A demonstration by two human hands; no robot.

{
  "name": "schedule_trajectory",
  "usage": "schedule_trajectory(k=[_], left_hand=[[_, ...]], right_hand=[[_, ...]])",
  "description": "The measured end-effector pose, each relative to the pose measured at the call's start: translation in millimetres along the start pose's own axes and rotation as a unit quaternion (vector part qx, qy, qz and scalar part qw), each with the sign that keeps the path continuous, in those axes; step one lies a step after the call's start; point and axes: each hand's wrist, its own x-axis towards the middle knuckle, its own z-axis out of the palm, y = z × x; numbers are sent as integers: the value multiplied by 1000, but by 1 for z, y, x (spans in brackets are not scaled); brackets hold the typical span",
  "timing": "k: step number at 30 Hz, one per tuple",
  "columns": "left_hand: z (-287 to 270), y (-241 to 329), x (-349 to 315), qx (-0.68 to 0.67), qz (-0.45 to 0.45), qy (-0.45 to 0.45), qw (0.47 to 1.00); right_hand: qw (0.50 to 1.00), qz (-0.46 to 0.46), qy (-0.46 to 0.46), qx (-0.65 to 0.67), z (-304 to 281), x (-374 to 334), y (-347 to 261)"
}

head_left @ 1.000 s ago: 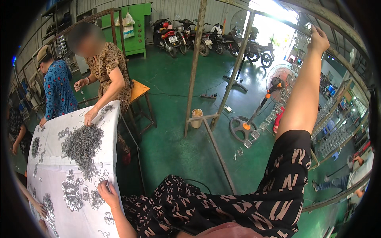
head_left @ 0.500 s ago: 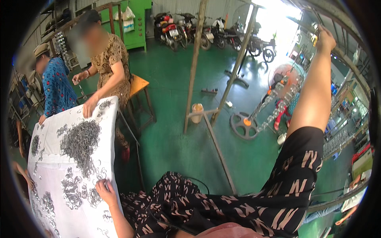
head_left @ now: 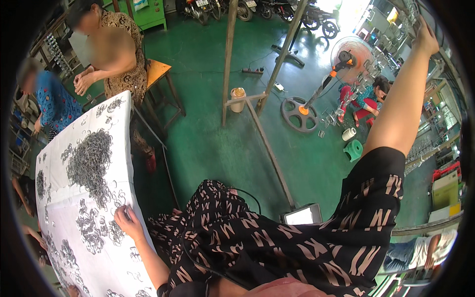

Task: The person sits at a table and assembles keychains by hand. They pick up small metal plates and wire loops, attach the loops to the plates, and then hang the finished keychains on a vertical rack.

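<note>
My left hand [head_left: 129, 223] rests at the right edge of a white-covered table [head_left: 126, 171], next to small clusters of curved dark metal pieces [head_left: 116, 232]. Its fingers are bent inward, and whatever they grip is too small to make out. A larger heap of the same metal pieces [head_left: 91, 161] lies farther up the table. Far to the right, my right arm stretches up and away. The right hand [head_left: 426, 39] is closed beside hanging shiny metal parts [head_left: 408, 15], with its fingers together; what they hold is hidden.
Across the table stand a co-worker in a brown patterned top [head_left: 116, 49] and another in blue [head_left: 54, 101]. Metal posts [head_left: 228, 64] rise ahead. A standing fan [head_left: 299, 114], a green stool [head_left: 353, 150] and a crouching person [head_left: 368, 99] are at right.
My view has tipped, so the scene sits higher and further left. My right hand appears higher and further right; the left stays by the metal pieces. The co-worker's hands have come together off the table.
</note>
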Motion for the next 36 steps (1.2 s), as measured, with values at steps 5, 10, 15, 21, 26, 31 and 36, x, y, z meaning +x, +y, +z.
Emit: schedule_trajectory(k=[5,10,15,21,26,31,36], left_hand=[[-1,-1,-1,-12,-29,-3,1000],[-1,1,-2,-21,-50,-4,999],[-1,8,0,-36,-53,20,998],[-5,5,1,-23,-36,20,999],[-4,3,-1,-34,-40,19,998],[1,2,0,-43,-45,5,998],[-5,-2,-1,-21,-35,2,999]], right_hand=[[999,-14,15,25,-11,-97,-45],[995,-92,-21,-40,-42,-129,-57],[995,-93,-25,-40,-92,-201,-57],[996,-13,37,-81,-156,-314,20],[967,157,50,-195,-242,-404,113],[877,364,-111,-293,-295,-457,181],[802,389,-213,-400,-292,-475,197]])
